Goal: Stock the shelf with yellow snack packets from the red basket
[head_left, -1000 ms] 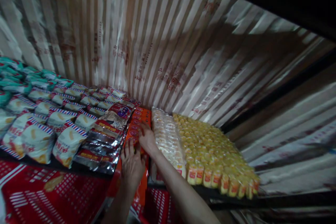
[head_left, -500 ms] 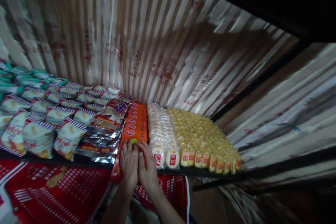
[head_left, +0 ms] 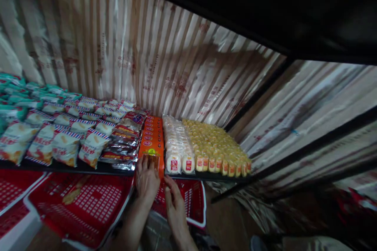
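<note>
A row of overlapping orange snack packets [head_left: 153, 133] lies on a dark shelf. My left hand [head_left: 148, 180] rests on the front packet, its fingers stretched flat over the printed face. My right hand [head_left: 176, 200] hangs at the shelf's front edge, just right of the orange row, fingers extended and apart from my left hand. Nothing shows in it. Clear-wrapped round white cakes [head_left: 179, 145] stand right of the orange row. To its left lie dark red and silver packets [head_left: 123, 141].
White chip-like bags [head_left: 65, 147] and green bags [head_left: 38, 93] fill the shelf's left part. Small yellow wrapped cakes [head_left: 215, 141] occupy its right end. Below are red plastic baskets [head_left: 97, 194]. A dark post [head_left: 259, 92] and striped sheeting [head_left: 118, 39] border the shelf.
My right hand has come off the orange packets, back toward me and away from my left hand. My left hand stays on them. The view has shifted, showing more of the baskets.
</note>
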The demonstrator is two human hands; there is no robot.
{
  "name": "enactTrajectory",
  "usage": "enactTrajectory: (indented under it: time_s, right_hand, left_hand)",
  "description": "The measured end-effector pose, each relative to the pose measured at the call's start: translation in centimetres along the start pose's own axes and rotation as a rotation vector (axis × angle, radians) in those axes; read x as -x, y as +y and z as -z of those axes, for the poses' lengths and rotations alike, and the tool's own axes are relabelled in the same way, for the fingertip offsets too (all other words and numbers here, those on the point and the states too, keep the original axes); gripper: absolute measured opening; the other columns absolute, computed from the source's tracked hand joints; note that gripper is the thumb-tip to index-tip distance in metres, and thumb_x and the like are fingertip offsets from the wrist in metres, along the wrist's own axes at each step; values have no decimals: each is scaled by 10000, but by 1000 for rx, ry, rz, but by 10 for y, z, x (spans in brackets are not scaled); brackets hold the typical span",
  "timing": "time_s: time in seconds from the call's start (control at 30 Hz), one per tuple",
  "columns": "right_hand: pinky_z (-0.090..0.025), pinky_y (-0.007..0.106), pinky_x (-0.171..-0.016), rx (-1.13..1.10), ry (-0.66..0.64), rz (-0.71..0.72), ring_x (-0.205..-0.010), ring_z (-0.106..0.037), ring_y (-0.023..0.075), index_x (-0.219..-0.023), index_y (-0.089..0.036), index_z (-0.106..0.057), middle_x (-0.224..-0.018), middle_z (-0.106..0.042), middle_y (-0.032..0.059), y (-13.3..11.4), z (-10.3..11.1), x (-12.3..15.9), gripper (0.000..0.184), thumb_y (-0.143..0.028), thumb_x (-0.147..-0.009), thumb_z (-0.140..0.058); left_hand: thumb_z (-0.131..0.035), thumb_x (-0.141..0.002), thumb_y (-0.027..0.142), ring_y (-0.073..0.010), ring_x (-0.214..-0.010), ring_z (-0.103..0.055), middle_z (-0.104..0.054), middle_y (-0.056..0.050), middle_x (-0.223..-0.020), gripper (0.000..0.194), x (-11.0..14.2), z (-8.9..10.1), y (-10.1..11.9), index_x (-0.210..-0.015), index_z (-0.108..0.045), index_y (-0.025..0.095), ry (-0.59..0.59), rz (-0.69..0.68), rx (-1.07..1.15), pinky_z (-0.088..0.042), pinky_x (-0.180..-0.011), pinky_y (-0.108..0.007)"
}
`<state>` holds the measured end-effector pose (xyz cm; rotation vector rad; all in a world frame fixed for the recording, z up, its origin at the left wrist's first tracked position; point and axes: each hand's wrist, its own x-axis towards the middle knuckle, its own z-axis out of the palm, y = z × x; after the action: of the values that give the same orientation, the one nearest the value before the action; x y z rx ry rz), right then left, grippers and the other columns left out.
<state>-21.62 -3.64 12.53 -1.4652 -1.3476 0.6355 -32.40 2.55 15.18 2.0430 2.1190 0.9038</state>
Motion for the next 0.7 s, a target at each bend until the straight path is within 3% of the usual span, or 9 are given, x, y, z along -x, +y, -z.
enactTrajectory:
  time_s: [0.2,0.5,0.7]
  right_hand:
    - [-447,403,-972,-3,20,24,-1098,-577,228,-1060,-226,-666,-1162,-634,101,-12,11,26,371,-467,-833,-499]
    - [-454,427,-957,-121,47,-54,-1052,-603,239,-1033,-231,-666,-1131,-649,97,-17,21,70,369,-479,-789,-543]
    - [-496,395,-898,-163,85,-88,-1016,-621,243,-1006,-206,-674,-1091,-668,105,-35,37,93,369,-455,-757,-563]
  left_hand:
    - [-429,-804,146,-239,-1157,-512,-666,-99,-1093,316,21,10,-11,-980,-691,129,77,37,60,-414,-993,-380]
    - [-374,-784,52,-200,-1169,-505,-658,-61,-1107,380,67,10,-29,-1008,-666,147,143,-54,157,-444,-991,-347]
    - [-366,-774,41,-190,-1120,-546,-674,-80,-1062,366,91,37,-55,-921,-687,137,102,-144,199,-462,-974,-336]
